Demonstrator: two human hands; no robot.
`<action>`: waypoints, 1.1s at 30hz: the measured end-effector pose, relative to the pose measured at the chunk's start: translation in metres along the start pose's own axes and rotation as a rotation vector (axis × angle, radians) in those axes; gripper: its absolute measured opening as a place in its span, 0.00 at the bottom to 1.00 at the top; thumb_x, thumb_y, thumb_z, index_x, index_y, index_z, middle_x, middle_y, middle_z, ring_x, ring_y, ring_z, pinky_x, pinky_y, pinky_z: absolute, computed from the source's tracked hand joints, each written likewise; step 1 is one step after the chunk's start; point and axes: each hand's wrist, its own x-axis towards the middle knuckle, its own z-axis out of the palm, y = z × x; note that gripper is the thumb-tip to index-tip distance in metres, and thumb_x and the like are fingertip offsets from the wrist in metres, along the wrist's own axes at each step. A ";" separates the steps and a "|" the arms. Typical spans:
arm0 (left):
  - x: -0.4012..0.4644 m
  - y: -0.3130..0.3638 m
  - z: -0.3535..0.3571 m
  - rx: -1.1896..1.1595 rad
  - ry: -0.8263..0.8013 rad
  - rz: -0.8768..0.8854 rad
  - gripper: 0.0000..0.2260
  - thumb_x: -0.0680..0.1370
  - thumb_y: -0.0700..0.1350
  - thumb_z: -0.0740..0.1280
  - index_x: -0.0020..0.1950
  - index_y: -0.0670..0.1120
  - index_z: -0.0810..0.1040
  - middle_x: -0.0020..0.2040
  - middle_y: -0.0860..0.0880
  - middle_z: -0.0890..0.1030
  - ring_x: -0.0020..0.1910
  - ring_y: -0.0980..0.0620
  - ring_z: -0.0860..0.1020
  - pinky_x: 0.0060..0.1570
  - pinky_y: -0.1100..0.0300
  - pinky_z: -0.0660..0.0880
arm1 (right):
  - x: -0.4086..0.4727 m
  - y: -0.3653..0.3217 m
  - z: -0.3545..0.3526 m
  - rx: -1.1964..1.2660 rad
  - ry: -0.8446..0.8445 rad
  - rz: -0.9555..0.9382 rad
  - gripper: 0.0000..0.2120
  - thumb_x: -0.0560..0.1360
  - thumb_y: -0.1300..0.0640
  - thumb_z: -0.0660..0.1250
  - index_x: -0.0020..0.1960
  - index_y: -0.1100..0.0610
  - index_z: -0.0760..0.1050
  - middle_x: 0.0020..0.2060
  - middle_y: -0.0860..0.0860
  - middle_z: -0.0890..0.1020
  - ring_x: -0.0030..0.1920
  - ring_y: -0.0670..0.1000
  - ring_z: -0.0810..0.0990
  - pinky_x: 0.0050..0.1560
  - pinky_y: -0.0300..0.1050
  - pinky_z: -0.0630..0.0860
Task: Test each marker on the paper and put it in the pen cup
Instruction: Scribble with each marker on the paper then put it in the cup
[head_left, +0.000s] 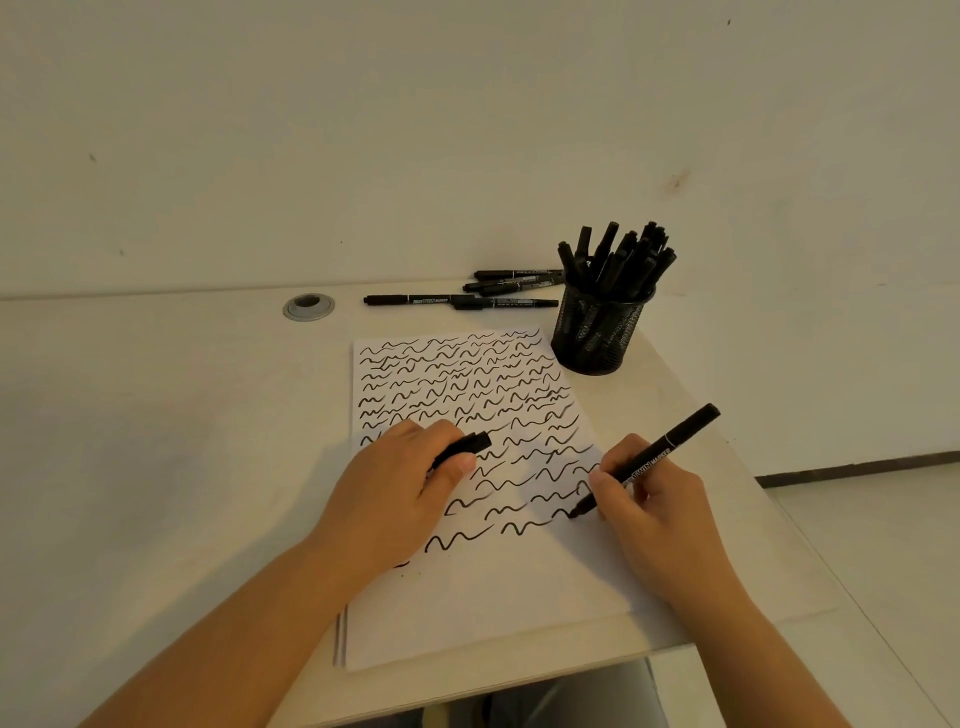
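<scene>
A white sheet of paper (483, 597) lies on the desk, covered in rows of black squiggles. My right hand (654, 514) grips a black marker (670, 449) with its tip touching the paper at the end of a fresh wavy line. My left hand (400, 488) rests on the paper and holds the marker's black cap (467, 447). A black mesh pen cup (597, 327) stands beyond the paper's far right corner, full of several black markers. Several loose markers (467, 300) lie on the desk behind the paper, left of the cup.
A round grey cable grommet (308, 306) sits in the desk (156, 441) at the back left. The desk ends at a wall behind and drops off to the floor on the right, close to the cup.
</scene>
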 end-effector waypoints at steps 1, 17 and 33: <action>0.000 0.000 0.000 0.001 0.002 0.001 0.10 0.78 0.56 0.55 0.49 0.53 0.73 0.38 0.54 0.73 0.38 0.57 0.71 0.35 0.62 0.68 | 0.000 -0.001 0.000 -0.008 0.008 0.000 0.09 0.71 0.62 0.65 0.34 0.53 0.72 0.27 0.48 0.75 0.27 0.40 0.70 0.29 0.32 0.66; -0.001 0.000 -0.001 -0.052 0.036 0.007 0.11 0.78 0.56 0.56 0.51 0.54 0.74 0.38 0.58 0.72 0.40 0.59 0.70 0.35 0.68 0.64 | 0.029 -0.021 0.004 0.349 0.241 0.046 0.09 0.76 0.58 0.62 0.40 0.49 0.76 0.30 0.47 0.81 0.32 0.42 0.76 0.31 0.31 0.71; 0.000 0.001 -0.007 -0.116 0.027 -0.005 0.11 0.77 0.56 0.57 0.51 0.55 0.75 0.40 0.61 0.74 0.44 0.62 0.71 0.42 0.68 0.68 | 0.048 -0.024 0.040 0.709 -0.036 0.137 0.12 0.78 0.60 0.57 0.37 0.56 0.72 0.25 0.54 0.79 0.27 0.50 0.75 0.30 0.38 0.73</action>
